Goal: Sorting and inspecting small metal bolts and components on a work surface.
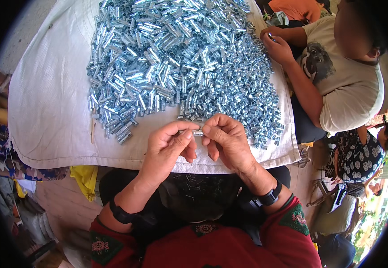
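Observation:
Between the fingertips of both hands is a small, shiny metal tube (197, 132), held level over the near part of the cloth. My left hand (167, 144) pinches its left end with thumb and forefinger. At the tube's right end, the thumb and fingers of my right hand (229, 142) are closed on it; they cover that end. Just beyond my hands spreads a large heap of longer metal tubes (136, 67). Many short metal rings or caps (247, 98) lie at the heap's right side.
A white woven cloth (51, 102) lies under the heap. On my lap sits a dark container (198, 198) with a few small pieces. A co-worker in a light shirt (350, 85) handles a small part at the right. A yellow bag (85, 181) hangs near the left corner.

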Available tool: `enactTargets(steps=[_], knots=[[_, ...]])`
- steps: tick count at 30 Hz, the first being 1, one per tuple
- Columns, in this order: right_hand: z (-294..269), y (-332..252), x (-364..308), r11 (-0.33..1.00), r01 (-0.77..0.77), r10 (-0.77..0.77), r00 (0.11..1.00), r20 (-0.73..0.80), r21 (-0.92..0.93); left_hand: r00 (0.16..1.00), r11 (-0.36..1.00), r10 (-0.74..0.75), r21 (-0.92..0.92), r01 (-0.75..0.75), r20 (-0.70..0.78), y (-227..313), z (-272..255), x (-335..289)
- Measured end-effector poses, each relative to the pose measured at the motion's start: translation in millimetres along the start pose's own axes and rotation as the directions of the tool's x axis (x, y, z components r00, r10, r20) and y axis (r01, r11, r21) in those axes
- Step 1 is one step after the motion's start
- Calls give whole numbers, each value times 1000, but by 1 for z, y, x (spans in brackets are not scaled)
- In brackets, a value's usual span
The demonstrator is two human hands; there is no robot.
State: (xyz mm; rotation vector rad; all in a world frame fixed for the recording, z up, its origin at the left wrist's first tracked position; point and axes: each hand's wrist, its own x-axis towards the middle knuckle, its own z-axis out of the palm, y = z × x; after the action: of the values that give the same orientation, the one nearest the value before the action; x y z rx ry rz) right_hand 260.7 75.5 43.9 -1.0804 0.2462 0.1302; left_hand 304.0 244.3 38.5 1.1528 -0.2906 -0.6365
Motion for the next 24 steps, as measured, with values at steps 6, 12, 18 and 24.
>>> enactTargets(steps=[6, 12, 18, 24], knots=[[-1, 0, 0, 997, -35, 36, 999, 0, 73, 998, 995, 66, 70, -65, -15, 2, 7, -3], [-2, 6, 0, 998, -2, 0, 1000, 30, 56, 999, 999, 31, -27, -31, -10, -3, 4, -4], [0, 11, -7, 968, -117, 56, 964, 262, 222, 992, 942, -61, -323, 95, 113, -7, 6, -16], [-9, -22, -8, 915, -180, 374, 711, 595, -360, 828, 979, -204, 105, 174, 523, 18, -11, -33]])
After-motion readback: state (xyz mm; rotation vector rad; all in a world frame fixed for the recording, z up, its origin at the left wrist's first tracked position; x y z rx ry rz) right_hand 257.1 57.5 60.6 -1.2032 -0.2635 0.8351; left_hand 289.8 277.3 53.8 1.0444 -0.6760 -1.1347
